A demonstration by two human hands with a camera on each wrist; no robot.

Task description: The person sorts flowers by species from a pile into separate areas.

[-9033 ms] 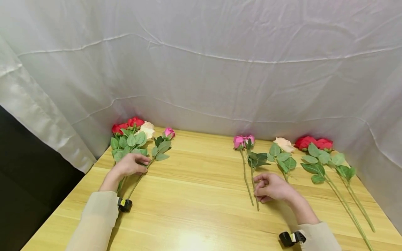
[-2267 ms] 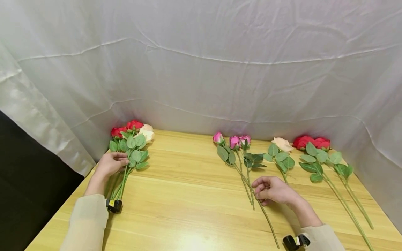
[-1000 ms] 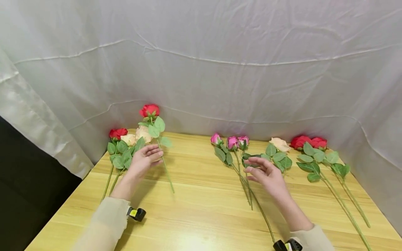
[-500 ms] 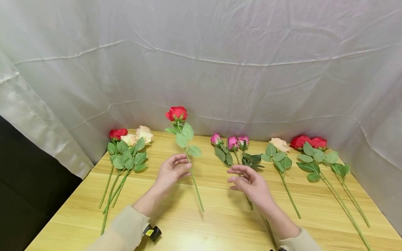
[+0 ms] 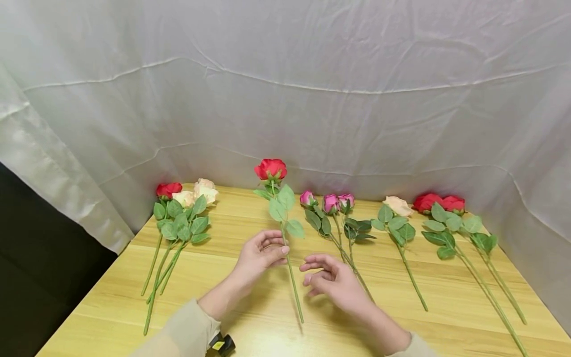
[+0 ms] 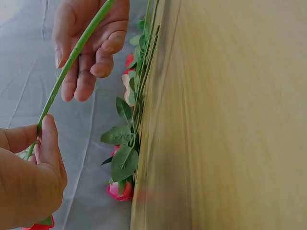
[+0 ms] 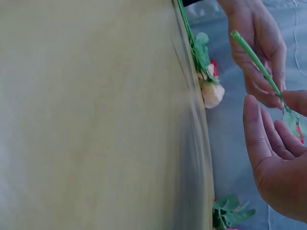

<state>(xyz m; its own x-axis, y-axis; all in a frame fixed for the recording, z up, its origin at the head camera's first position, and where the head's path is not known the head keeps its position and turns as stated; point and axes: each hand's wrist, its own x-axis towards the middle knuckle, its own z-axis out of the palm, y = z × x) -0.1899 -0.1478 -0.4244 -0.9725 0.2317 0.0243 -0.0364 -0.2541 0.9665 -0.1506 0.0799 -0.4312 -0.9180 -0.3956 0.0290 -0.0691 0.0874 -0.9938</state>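
My left hand (image 5: 258, 258) pinches the green stem of a red rose (image 5: 271, 170) between thumb and fingers, holding it nearly upright above the middle of the table. In the left wrist view, the stem (image 6: 72, 60) slants past the palm of my right hand (image 6: 91, 43). That right hand (image 5: 336, 282) has its fingers loosely bent and holds nothing; in the head view a gap shows between it and the stem. Behind it lie three pink roses (image 5: 331, 203), their stems crossing and partly hidden by the hand.
On the left of the wooden table (image 5: 111, 307) lie a red rose (image 5: 168, 190) and cream roses (image 5: 204, 191). To the right are a cream rose (image 5: 398, 205) and two red roses (image 5: 427, 202). A grey cloth (image 5: 312, 124) hangs behind the table.
A pink rose has gone from the left group to the middle ones. My left hand then lifted a red rose from the left pile and brought it rightward; my right hand left the pink stems.
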